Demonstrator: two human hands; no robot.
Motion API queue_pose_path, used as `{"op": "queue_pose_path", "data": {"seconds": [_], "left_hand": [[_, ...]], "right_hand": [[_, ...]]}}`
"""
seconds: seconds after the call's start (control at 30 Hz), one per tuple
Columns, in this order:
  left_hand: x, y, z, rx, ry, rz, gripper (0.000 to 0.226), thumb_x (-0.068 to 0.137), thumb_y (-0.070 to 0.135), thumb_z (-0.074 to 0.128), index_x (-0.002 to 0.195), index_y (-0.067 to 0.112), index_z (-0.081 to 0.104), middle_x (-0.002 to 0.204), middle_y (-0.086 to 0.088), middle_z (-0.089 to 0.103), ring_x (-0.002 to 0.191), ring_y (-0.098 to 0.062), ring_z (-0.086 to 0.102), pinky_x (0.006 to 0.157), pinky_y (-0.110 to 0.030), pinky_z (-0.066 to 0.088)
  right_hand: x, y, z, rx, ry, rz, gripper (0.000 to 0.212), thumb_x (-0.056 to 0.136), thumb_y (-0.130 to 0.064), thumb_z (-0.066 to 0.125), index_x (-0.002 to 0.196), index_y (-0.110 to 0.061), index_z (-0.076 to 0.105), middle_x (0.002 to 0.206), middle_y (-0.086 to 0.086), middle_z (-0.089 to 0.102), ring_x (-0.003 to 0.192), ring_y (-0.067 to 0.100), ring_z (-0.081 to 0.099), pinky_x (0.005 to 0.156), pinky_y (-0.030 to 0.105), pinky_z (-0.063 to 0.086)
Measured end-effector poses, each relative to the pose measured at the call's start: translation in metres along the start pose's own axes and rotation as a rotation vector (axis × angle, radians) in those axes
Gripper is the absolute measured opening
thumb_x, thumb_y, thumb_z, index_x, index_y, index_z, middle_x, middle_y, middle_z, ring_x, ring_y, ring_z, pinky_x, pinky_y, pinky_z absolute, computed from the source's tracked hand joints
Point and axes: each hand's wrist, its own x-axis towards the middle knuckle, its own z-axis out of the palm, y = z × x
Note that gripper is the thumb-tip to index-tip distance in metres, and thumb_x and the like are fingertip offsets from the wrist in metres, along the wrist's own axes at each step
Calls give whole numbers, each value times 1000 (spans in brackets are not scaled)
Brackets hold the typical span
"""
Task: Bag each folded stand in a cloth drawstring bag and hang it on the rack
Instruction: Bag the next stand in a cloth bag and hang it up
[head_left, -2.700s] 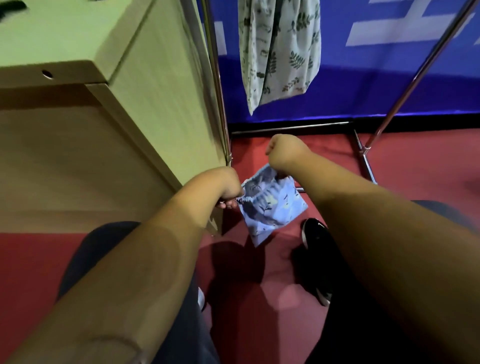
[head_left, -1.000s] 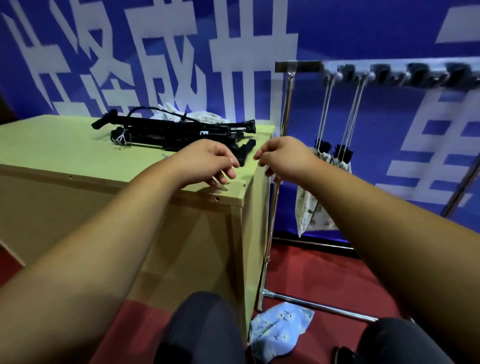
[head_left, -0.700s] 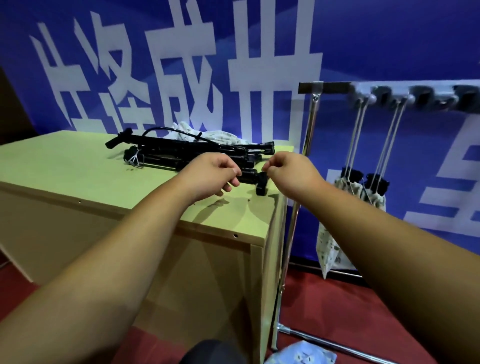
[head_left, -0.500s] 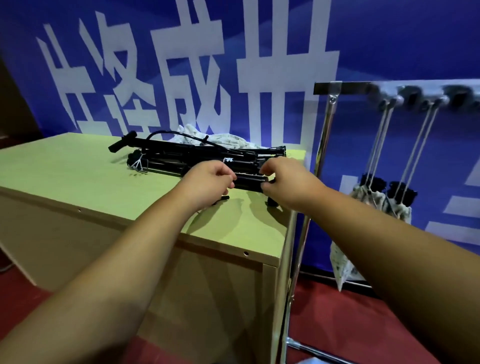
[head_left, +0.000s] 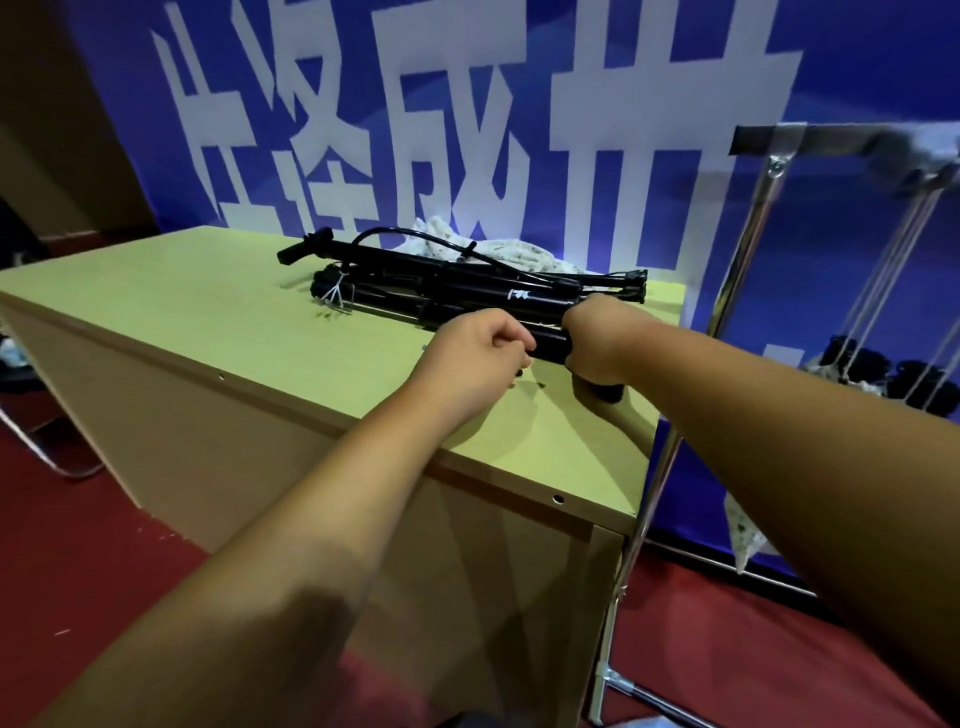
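Right hand (head_left: 597, 343) clamped round the nearest folded stand (head_left: 546, 342) on the table (head_left: 208, 312) — left hand (head_left: 475, 356) just beside that grip, fingers curled; whether it holds, cannot tell.

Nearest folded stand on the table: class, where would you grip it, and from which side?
Grip the nearest stand likely by its straight tube near the right end, from the front edge of the table, fingers curling over the top: it lies flat, lengthwise, other stands crowding behind it.
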Motion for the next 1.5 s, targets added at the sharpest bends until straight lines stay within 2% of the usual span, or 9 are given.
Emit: {"op": "queue_pose_path", "data": {"seconds": [0.2,0.4,0.6,0.73,0.87,1.0,1.17,1.27,1.5], "left_hand": [[11,-8,-31,128,193,-80,19,94,18,58,97,28,73,93,7,76,85,-19,71,71,-32,56],[29,-17,-38,580,85,-73,38,102,48,57,125,20,69,121,-2,68,133,-28,48,102,-43,51],[36,-11,-29,777,95,-37,41,98,54,63,80,18,69,91,-2,63,121,-28,48,92,-40,50],[39,1,-36,493,170,-11,34,101,40,60,77,15,61,84,-5,65,102,-30,58,83,-42,55],[40,23,-51,290,210,-23,31,102,38,57,89,10,58,82,-8,62,74,-26,53,65,-35,41],[38,48,-63,195,238,-41,32,104,40,53,91,11,58,81,-6,57,73,-26,49,66,-35,38],[35,64,-80,-3,256,-90,43,101,42,53,103,2,68,85,-10,64,77,-25,63,78,-43,58],[31,74,-91,-93,227,-112,36,104,33,52,114,3,70,86,-10,68,74,-23,66,74,-37,57],[27,86,-122,-235,365,-119,23,99,25,53,102,14,73,86,-8,70,67,-19,63,64,-31,51]], "right_hand": [[-1,-2,7,79,15,-7,20,102,-15,59,122,-12,63,116,10,48,91,28,61,86,42,61],[-11,-9,0,122,5,3,11,102,-11,55,109,-10,64,112,12,51,85,28,64,69,36,55],[-19,-14,-9,128,25,14,17,97,-7,54,108,-9,67,111,13,54,88,30,65,83,45,64],[-28,-13,-17,109,48,4,11,97,-6,55,103,-10,64,113,13,47,94,32,59,84,42,56],[-39,-13,-20,107,65,12,12,98,-5,56,105,-10,64,117,14,48,96,31,58,90,43,57],[-49,-17,-25,93,86,22,13,98,-6,57,109,-10,63,118,14,47,100,32,57,93,43,55],[-60,-21,-34,107,92,42,17,95,-6,60,109,-11,67,114,12,48,99,31,57,95,44,57],[-65,-21,-43,113,86,66,17,91,-4,66,107,-11,67,106,11,53,91,29,63,87,43,63],[-68,-19,-50,28,108,43,8,91,-13,64,95,-16,70,90,6,63,89,27,64,87,41,58]]}}
